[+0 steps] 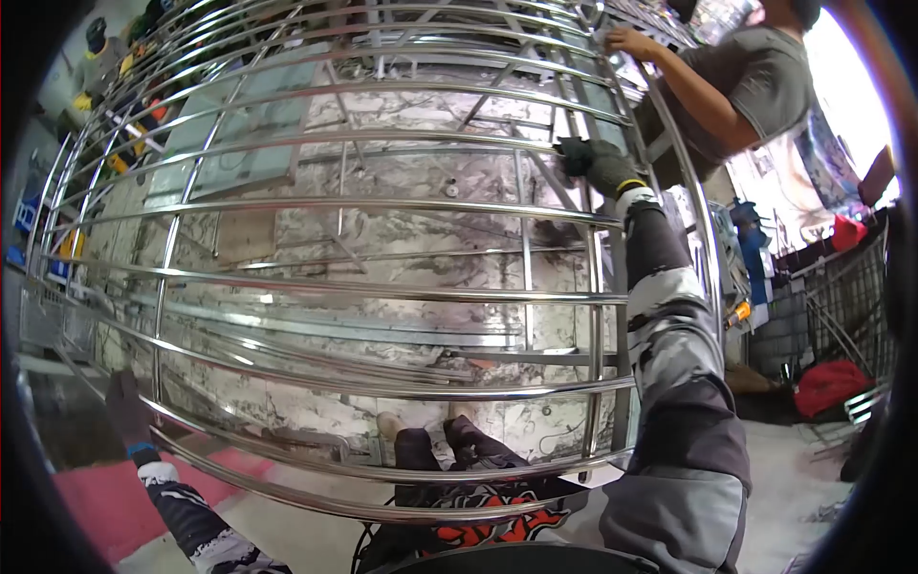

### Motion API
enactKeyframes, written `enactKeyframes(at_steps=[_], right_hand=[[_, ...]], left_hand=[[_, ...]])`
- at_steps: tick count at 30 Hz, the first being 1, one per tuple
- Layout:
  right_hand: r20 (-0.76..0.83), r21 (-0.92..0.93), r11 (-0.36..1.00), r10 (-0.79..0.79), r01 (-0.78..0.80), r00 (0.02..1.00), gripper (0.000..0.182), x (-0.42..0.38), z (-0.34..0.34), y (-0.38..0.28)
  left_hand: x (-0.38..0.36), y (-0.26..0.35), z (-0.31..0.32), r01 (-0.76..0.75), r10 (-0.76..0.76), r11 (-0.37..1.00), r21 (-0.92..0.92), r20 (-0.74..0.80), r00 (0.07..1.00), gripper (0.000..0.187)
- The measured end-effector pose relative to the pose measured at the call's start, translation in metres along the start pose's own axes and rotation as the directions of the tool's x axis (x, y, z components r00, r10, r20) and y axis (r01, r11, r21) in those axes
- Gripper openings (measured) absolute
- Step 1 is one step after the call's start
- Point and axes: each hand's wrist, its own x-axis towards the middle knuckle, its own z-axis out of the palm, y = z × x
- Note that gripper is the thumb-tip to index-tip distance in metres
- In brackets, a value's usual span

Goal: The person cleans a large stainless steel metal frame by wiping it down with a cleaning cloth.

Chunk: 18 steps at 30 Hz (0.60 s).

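As the head view looks down, a shiny metal grille lies ahead, its long axis running left to right; the left hand is at its near left edge, the gloved right hand farther out along its right side. Whether either grips, I cannot tell.

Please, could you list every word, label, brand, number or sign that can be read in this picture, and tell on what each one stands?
No text can be read.
Red print on the person's dark clothing: may be lettering or only a design; not legible.
Metal bars: no marking shows.
Red bundle at the right: no writing can be made out.
Things farther back: too small or blurred.
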Motion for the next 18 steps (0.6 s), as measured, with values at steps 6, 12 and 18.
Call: enactKeyframes(at_steps=[6,12,18], right_hand=[[-0.017,0.218,0.976,0.015,-0.011,1.0,0.056,0.029,0.026,0.006],[-0.058,-0.092,0.995,-0.047,0.041,0.997,0.04,0.029,0.02,-0.12],[-0.02,-0.124,0.991,-0.058,0.055,0.998,0.027,0.064,0.023,-0.235]], left_hand=[[-0.015,0.026,-0.004,0.017,-0.025,0.989,-0.145,-0.05,0.998,0.03],[-0.038,0.057,-0.011,0.007,-0.02,0.982,-0.19,-0.065,0.998,0.025],[-0.057,0.078,-0.014,-0.261,0.256,0.96,-0.096,-0.061,0.965,0.016]])
